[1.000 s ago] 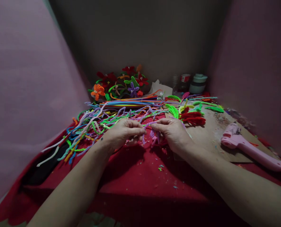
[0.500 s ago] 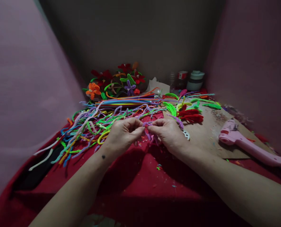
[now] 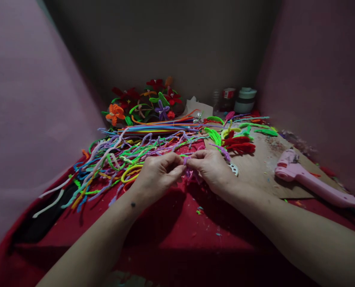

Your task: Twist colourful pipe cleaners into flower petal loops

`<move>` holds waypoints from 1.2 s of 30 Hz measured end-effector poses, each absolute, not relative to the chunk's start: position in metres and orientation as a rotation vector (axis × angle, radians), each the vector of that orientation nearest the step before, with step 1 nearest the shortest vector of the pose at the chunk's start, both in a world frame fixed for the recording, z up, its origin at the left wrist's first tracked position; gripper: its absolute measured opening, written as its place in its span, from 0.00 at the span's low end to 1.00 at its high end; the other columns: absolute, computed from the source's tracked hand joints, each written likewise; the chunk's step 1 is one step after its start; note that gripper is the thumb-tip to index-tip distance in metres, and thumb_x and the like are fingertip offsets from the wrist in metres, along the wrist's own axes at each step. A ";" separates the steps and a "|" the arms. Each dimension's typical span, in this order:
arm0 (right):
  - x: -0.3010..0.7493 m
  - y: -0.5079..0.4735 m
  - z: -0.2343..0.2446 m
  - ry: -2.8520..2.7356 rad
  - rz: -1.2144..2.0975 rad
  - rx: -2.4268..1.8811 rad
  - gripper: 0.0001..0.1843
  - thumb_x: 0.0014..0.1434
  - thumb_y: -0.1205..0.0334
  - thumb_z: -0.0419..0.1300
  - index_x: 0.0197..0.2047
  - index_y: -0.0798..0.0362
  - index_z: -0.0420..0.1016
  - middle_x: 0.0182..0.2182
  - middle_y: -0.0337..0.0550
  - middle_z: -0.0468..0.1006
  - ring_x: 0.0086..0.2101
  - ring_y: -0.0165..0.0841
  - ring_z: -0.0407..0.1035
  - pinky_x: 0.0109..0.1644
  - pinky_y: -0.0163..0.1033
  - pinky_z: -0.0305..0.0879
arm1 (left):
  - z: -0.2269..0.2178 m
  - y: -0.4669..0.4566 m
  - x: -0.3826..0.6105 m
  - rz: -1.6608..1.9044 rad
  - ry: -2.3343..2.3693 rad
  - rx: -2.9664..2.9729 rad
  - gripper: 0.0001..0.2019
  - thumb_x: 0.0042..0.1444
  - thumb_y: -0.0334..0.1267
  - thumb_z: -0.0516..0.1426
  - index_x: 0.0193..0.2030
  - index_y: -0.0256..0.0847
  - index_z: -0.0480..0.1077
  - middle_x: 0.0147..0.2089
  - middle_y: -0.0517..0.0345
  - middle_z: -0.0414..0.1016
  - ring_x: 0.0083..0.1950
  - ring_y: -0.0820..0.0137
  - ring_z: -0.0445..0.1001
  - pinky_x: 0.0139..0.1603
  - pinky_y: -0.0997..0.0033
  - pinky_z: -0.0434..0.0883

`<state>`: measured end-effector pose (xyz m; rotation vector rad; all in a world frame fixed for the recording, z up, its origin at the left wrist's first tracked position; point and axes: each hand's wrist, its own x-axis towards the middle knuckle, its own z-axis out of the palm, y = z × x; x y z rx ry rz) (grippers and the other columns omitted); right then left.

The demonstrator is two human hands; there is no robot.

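- Red cloth (image 3: 207, 233) covers the near part of the table, specked with small coloured scraps.
- Above it, near the middle, a purple fuzzy piece (image 3: 192, 174) is held between the two hands; it looks soft and thin, like a bent fuzzy wire, with pinkish-purple loops hanging below the fingers. Its full shape is partly hidden.
- The left hand (image 3: 156, 173) pinches the piece's upper part between thumb and forefinger.
- The right hand (image 3: 212, 169) is also narrowed on it, thumb and forefinger close against the left fingertips.
- A white disc with holes (image 3: 233, 169) shows just beside the right hand, partly covered.
- Further right, a pink glue gun (image 3: 312, 183) lies on its side, partly over a brown board (image 3: 259, 171); any marking on it is too dim to read.
- Left of the hands sprawls a tangle of fuzzy stems (image 3: 102, 163) in many colours.
- Beyond it lies a straight bundle of stems (image 3: 162, 128).
- At the back stand fuzzy flowers (image 3: 162, 109), a bottle (image 3: 229, 99) with a red label, its writing too small to read, and a pale lidded cup (image 3: 245, 99) with a dark band.
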<state>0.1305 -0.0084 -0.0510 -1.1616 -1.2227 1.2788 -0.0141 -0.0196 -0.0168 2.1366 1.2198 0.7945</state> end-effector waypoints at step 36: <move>0.133 -0.007 -0.052 -1.108 1.563 -0.957 0.07 0.44 0.65 0.61 0.19 0.56 0.68 0.12 0.34 0.65 0.12 0.22 0.55 0.15 0.31 0.50 | -0.014 -0.009 -0.016 0.657 1.190 1.674 0.09 0.47 0.39 0.58 0.26 0.35 0.65 0.19 0.66 0.64 0.16 0.81 0.61 0.16 0.81 0.59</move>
